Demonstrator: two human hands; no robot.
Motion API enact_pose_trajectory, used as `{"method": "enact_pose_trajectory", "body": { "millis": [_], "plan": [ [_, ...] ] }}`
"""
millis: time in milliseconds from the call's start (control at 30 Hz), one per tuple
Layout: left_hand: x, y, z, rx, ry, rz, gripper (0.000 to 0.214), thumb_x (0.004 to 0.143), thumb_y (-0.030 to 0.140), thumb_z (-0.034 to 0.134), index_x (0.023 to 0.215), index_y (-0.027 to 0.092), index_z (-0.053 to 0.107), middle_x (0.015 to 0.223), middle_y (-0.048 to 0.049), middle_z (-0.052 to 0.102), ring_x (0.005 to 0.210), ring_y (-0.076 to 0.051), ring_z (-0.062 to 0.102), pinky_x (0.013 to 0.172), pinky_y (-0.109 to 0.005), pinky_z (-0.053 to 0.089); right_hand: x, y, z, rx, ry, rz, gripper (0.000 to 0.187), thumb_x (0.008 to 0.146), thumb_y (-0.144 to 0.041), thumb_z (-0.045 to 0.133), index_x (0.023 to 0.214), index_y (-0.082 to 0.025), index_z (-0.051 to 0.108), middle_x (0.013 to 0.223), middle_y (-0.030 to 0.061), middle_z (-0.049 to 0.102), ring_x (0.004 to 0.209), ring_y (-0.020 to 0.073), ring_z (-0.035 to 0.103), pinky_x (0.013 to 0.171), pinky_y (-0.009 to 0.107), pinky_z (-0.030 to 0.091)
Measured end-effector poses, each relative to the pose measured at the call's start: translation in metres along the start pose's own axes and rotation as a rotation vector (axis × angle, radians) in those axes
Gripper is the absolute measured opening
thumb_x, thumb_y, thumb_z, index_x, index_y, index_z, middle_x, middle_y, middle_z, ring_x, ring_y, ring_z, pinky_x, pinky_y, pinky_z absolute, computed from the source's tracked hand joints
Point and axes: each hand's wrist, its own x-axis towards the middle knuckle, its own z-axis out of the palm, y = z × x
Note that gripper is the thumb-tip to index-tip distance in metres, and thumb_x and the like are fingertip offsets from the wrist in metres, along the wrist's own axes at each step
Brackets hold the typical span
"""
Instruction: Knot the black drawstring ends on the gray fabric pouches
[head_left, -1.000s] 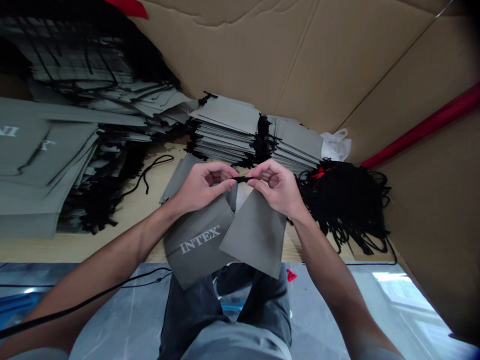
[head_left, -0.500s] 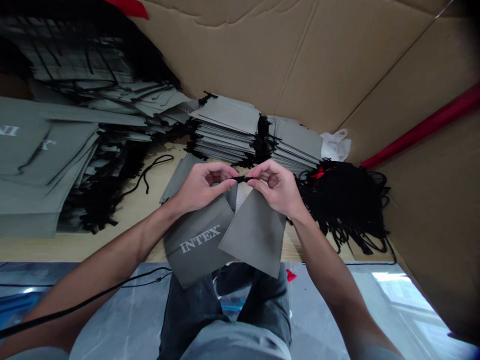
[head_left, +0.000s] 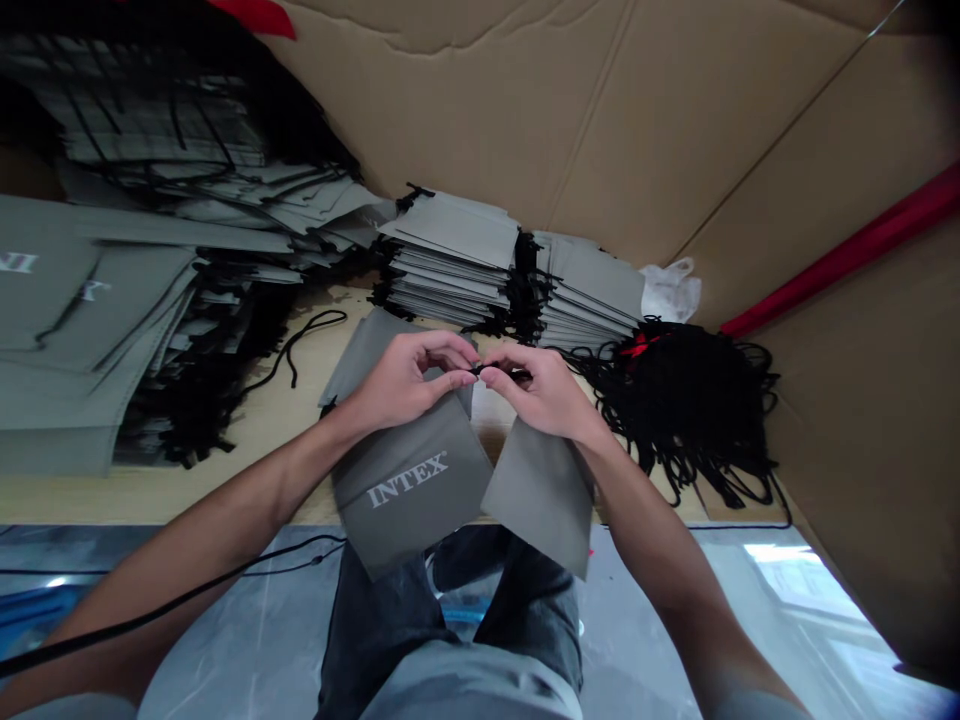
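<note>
My left hand [head_left: 405, 378] and my right hand [head_left: 546, 390] meet over the table edge, thumbs and fingers pinched on a short black cord [head_left: 486, 369]. Beneath the left hand hangs a grey fabric pouch printed INTEX [head_left: 412, 515]. A second grey fabric pouch [head_left: 541, 500], plain on its visible side, hangs under the right hand. The fingers partly cover the cord, and its link to the pouches cannot be made out. Behind the left hand, another grey pouch [head_left: 361, 345] lies on the table.
Stacks of grey pouches stand at the back [head_left: 450, 235] and back right [head_left: 592, 280]. A larger pile [head_left: 142, 330] fills the left side. Black cords [head_left: 697, 410] lie bundled at right beside a white plastic bag [head_left: 671, 290]. Cardboard walls [head_left: 510, 110] enclose the table [head_left: 292, 490].
My right hand has moved slightly down, its fingertips closer to the left hand's. The plain pouch under it has swung right, opening a gap from the INTEX pouch.
</note>
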Motion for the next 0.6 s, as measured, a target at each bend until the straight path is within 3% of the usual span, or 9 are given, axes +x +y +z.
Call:
{"method": "enact_pose_trajectory", "body": {
  "millis": [200, 400, 600],
  "plan": [
    [-0.002, -0.006, -0.002, 0.001, -0.036, 0.015, 0.041, 0.084, 0.039, 0.092, 0.109, 0.02, 0.067, 0.093, -0.0044, 0.078, 0.086, -0.018, 0.076, 0.08, -0.028, 0.059, 0.0, 0.0, 0.004, 0.015, 0.027, -0.058, 0.019, 0.1, -0.041, 0.076, 0.107, -0.024, 0.076, 0.101, 0.002, 0.08, 0.084, 0.0176, 0.069, 0.064, 0.028, 0.047],
    [-0.001, -0.007, -0.005, 0.179, -0.186, -0.022, 0.028, 0.099, 0.044, 0.074, 0.107, 0.018, 0.079, 0.087, -0.0026, 0.076, 0.078, -0.016, 0.066, 0.068, -0.025, 0.047, -0.002, 0.001, 0.001, 0.067, 0.043, -0.04, 0.012, 0.101, -0.031, 0.073, 0.109, -0.022, 0.075, 0.097, 0.0007, 0.076, 0.071, 0.0129, 0.06, 0.062, 0.027, 0.044],
    [-0.001, 0.005, -0.007, 0.31, -0.252, 0.055, 0.025, 0.103, 0.032, 0.064, 0.09, 0.015, 0.078, 0.081, -0.0013, 0.072, 0.076, -0.014, 0.061, 0.07, -0.025, 0.043, -0.002, 0.004, 0.002, 0.219, -0.049, 0.049, 0.01, 0.096, -0.028, 0.075, 0.101, -0.019, 0.075, 0.089, 0.0015, 0.071, 0.069, 0.0118, 0.056, 0.061, 0.025, 0.043]
  ]
}}
